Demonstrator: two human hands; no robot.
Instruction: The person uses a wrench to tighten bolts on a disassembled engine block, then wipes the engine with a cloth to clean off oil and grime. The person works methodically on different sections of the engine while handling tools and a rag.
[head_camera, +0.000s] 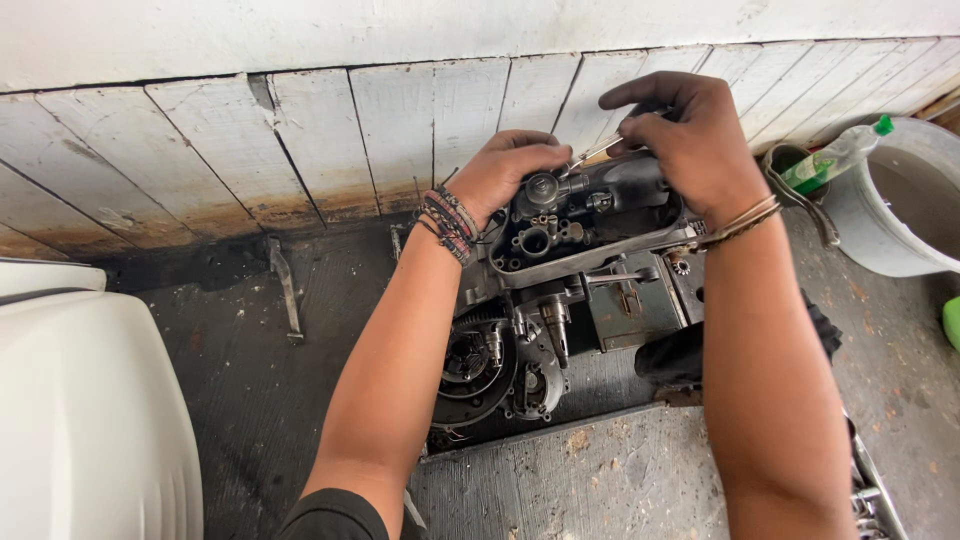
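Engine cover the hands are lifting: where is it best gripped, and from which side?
Grip the engine cover by its two ends, one hand coming from each side, as the left hand and right hand do. It stands tilted with the open inside facing up; its rim gives edges, and small parts fill the middle.

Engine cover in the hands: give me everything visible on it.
The engine cover is a dark, greasy cast-metal casing, held inner side up above the opened engine. Its pale gasket edge runs along the near rim; bosses, round bores and a small gear show inside. The left hand steadies its far-left end; the right hand covers its right end and works a thin tool into it.
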